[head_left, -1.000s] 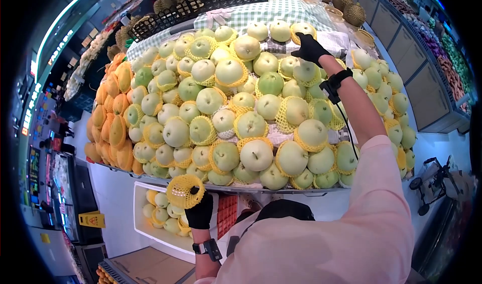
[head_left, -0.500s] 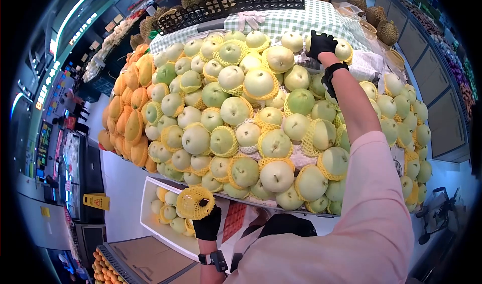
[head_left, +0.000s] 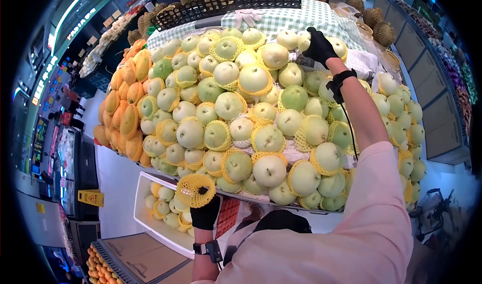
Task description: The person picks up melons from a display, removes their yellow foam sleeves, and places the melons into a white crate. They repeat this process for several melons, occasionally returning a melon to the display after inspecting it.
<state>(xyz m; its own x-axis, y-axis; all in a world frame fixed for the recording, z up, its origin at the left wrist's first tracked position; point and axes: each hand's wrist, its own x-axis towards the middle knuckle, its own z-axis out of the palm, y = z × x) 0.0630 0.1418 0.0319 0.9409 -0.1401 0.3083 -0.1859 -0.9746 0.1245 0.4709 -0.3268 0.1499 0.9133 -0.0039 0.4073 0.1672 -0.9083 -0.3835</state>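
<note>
My left hand [head_left: 205,215], in a black glove, holds a yellow foam fruit net [head_left: 190,191] with its mouth spread wide. A dark fingertip shows through the middle of the net. At the back of the heap, my gloved right hand [head_left: 320,48] has its fingers and thumb round the side of a pale green melon [head_left: 304,41]. Another melon [head_left: 339,47] in a yellow net sits just right of that hand. Many pale melons [head_left: 269,170], most in yellow nets, fill the sloping display between my hands.
Orange mangoes [head_left: 129,118] are piled left of the melons. A white foam box [head_left: 143,203] with netted melons stands below my left hand. Behind the heap are a checked cloth [head_left: 286,20], a black crate [head_left: 226,8] and durians [head_left: 384,32]. Newspaper [head_left: 362,60] lies at the back right.
My right hand has shifted slightly left and closed round the melon's side. My left hand has stayed near the box with the net, moving slightly left and up. The camera view has shifted a little.
</note>
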